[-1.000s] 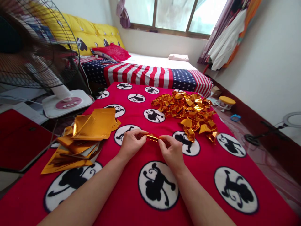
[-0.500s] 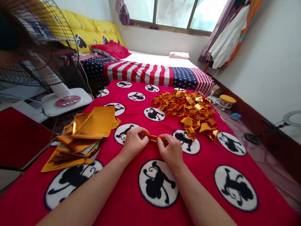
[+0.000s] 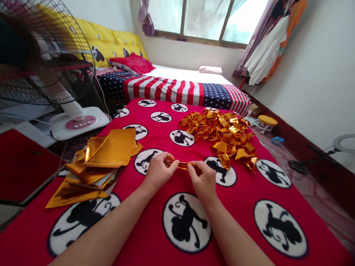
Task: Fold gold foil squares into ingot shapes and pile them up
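we have left hand [image 3: 159, 171] and right hand [image 3: 204, 181], fingers [image 3: 173, 166] clamped on opposite ends of folded gold foil strip [image 3: 182, 166] above monkey-print cloth [image 3: 235, 218]; foil sheets [image 3: 111, 149] left, folded foil pieces [image 3: 222, 127] right.

Single head-worn view, facing forward and down — left hand [image 3: 158, 172] and right hand [image 3: 203, 181] close at centre, red cloth [image 3: 237, 199] below, window [image 3: 203, 20] at top.

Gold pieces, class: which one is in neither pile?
The narrow strip pinched between left hand and right hand; others lie in the flat stack or crumpled heap.
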{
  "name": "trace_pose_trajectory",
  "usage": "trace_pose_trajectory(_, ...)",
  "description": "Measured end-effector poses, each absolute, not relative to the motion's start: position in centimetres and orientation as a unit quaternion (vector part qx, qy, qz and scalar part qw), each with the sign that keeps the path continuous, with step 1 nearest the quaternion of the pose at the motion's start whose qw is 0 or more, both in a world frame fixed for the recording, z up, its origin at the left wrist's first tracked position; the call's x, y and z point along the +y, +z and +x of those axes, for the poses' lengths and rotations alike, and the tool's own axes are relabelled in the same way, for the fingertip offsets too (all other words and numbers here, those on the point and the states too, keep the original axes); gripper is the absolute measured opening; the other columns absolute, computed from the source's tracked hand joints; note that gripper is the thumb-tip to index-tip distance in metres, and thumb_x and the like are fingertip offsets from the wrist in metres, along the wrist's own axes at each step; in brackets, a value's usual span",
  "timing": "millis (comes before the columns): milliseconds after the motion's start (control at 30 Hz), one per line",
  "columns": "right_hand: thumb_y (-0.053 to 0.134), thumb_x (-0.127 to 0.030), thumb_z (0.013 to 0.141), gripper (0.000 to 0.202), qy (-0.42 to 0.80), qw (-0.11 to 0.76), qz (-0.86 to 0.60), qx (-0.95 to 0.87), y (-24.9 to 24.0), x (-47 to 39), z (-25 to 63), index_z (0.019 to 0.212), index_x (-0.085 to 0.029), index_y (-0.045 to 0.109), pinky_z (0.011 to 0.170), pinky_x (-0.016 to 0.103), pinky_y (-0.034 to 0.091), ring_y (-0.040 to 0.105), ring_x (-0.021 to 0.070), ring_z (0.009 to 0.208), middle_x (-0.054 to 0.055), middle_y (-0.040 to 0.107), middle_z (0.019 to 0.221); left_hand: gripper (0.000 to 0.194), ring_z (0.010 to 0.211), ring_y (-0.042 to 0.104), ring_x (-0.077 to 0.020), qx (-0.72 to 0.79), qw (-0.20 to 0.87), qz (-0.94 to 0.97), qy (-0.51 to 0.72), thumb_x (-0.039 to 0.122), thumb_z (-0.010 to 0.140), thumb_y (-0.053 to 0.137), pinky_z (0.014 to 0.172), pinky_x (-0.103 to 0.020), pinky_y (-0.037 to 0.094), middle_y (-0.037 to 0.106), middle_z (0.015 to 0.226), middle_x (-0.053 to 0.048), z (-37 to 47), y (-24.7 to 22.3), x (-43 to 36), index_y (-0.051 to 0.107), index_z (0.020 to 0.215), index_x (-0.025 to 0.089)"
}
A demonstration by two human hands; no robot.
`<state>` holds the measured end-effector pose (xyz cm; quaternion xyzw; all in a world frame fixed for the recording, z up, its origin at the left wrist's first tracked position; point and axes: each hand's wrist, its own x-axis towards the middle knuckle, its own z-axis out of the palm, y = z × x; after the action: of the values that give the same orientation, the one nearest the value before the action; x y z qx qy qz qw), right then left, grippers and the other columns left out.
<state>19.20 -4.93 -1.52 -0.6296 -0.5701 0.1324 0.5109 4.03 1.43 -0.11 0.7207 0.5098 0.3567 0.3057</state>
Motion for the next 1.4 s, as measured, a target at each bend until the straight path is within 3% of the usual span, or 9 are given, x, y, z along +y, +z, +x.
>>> trace_pose_trajectory(167,0.058,-0.027,0.086,0.016,0.148,0.535,-0.624,-0.55,-1.3,-5.0,19.0,0.079,-0.019,0.068,0.06,0.026,0.045,0.059,0.0151,0.064,0.002,0.066,0.072,0.037,0.053,0.052,-0.0134,0.518,0.227,0.767,0.301,0.046,0.082,0.056,0.054,-0.026,0.031,0.059,0.056,-0.001,4.1,-0.2,1.5,0.055,0.057,0.019)
trace_pose_trajectory(333,0.058,-0.029,0.086,0.015,0.168,0.548,-0.625,-0.529,-1.3,-4.9,18.8,0.083,-0.018,0.067,0.063,0.026,0.048,0.062,0.0165,0.069,0.004,0.069,0.078,0.036,0.059,0.056,-0.0157,0.492,0.21,0.797,0.279,0.044,0.087,0.051,0.056,-0.027,0.029,0.065,0.062,-0.004,4.1,-0.1,0.9,0.061,0.064,0.019)
trace_pose_trajectory(567,0.056,-0.035,0.088,0.021,0.156,0.565,-0.643,-0.494,-1.2,-5.0,18.4,0.08,-0.018,0.064,0.063,0.026,0.046,0.059,0.0163,0.067,0.003,0.067,0.074,0.043,0.055,0.053,-0.0151,0.49,0.193,0.803,0.28,0.047,0.092,0.044,0.054,-0.028,0.025,0.062,0.06,-0.003,4.5,0.0,0.3,0.058,0.062,0.02)
trace_pose_trajectory(900,0.049,-0.041,0.093,0.033,0.114,0.575,-0.666,-0.46,-1.4,-5.1,17.8,0.071,-0.019,0.059,0.06,0.025,0.039,0.051,0.0141,0.06,-0.001,0.059,0.064,0.048,0.057,0.054,-0.0141,0.53,0.25,0.735,0.34,0.048,0.094,0.038,0.057,-0.026,0.029,0.059,0.057,-0.002,5.6,0.3,-0.5,0.054,0.06,0.019)
trace_pose_trajectory(1400,0.051,-0.039,0.093,0.029,0.104,0.556,-0.679,-0.469,-1.5,-5.2,17.5,0.073,-0.019,0.059,0.061,0.026,0.039,0.053,0.0147,0.061,0.0,0.06,0.065,0.05,0.057,0.058,-0.0162,0.535,0.205,0.753,0.323,0.049,0.095,0.036,0.056,-0.027,0.03,0.065,0.059,-0.005,5.7,0.0,-0.5,0.062,0.063,0.019)
